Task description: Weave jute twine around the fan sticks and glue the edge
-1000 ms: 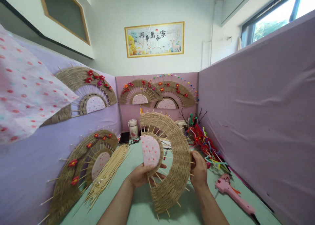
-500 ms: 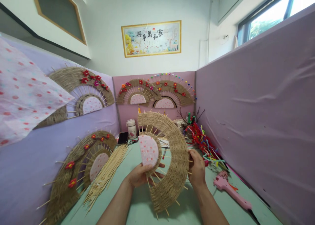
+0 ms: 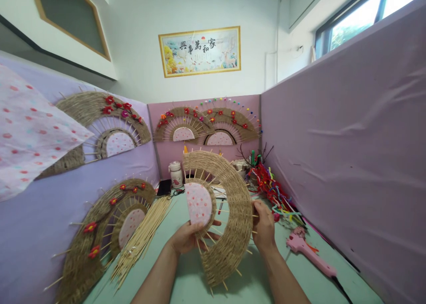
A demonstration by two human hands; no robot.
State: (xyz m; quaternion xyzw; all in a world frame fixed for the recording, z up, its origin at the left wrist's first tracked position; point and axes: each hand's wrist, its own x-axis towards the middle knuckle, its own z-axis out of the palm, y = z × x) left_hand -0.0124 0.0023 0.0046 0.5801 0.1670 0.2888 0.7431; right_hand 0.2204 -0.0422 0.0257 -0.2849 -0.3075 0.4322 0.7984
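A woven fan (image 3: 238,206) of brown twine on thin wooden sticks stands on edge above the table, its half-round centre covered in pink dotted cloth. My left hand (image 3: 187,236) grips the lower part of that centre, thumb on the cloth and fingers behind, partly showing between the sticks. At the outer right rim, my right hand (image 3: 264,224) is closed on the edge near the stick ends; some of its fingers are hidden behind the fan.
Bundled thin sticks (image 3: 143,239) lie left, near a fan with red flowers (image 3: 89,233). A pink glue gun (image 3: 309,253) and colourful pipe cleaners (image 3: 269,184) lie right. A white bottle (image 3: 175,174) and black phone (image 3: 164,187) stand at the back. Purple partitions (image 3: 333,140) enclose the table (image 3: 186,282).
The whole view has shifted slightly, so the surroundings sit a little further left. Both hands keep their hold on the fan, which is in nearly the same pose.
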